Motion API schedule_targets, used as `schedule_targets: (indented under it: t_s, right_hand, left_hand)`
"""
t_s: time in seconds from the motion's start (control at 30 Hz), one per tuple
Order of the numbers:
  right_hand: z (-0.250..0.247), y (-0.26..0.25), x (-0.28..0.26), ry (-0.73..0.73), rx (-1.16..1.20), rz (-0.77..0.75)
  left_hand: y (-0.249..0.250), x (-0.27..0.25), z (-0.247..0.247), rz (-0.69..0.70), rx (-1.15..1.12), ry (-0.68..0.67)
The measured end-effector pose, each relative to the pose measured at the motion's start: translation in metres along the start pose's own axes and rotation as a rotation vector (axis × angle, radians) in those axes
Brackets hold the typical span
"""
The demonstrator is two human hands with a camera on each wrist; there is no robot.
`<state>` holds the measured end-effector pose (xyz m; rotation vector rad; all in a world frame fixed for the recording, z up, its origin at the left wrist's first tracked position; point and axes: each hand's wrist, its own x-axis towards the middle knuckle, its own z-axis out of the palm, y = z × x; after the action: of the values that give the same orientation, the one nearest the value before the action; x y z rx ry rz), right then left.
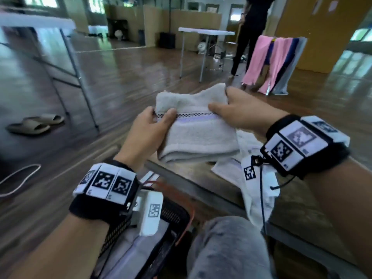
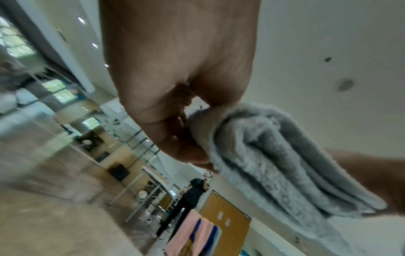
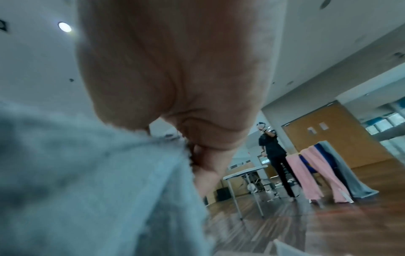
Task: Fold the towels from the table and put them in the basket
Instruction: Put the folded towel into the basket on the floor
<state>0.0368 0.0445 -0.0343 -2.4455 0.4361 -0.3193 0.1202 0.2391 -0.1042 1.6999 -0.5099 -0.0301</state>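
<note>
Above the table's [image 1: 201, 184] near edge, both hands, left [image 1: 149, 133] and right [image 1: 239, 113], pinch the folded towel [image 1: 193, 133]; soft, light, floppy, best held by its corners.

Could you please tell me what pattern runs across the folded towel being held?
On the white folded towel, a black-and-white checked band above a pale lilac stripe; clearest in the head view.

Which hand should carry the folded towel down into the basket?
Left, probably. The basket sits low on the person's left, right under the left wrist. The left hand already grips the folded towel at its left edge. The right hand, pinching the far corner, would have to cross over.
</note>
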Motion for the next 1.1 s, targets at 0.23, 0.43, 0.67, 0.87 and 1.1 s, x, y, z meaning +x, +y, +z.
schedule_targets:
  t_s: [0.23,0.43,0.67,0.87,1.1]
  right_hand:
    - [0.176,-0.053,0.038,-0.326,-0.132,0.043]
    - [0.345,0.009,0.007,-0.574,-0.068,0.306]
    - [0.454,0.070,-0.050,-0.747,0.109,0.574]
    - [0.476,0.090,-0.051,-0.837,0.178,0.521]
    - [0.481,0.085,-0.048,-0.861,0.168,0.485]
  left_hand:
    - [-0.146,-0.055,-0.076,-0.395,-0.071,0.239]
    - [-0.267,-0.132,-0.082,-0.818,0.046,0.146]
    - [-0.346,-0.175,-0.074,-1.178,0.200,0.029]
    - [-0.368,-0.169,-0.071,-1.283,0.205,0.152]
    - [-0.376,-0.156,-0.067,-1.365,0.205,0.110]
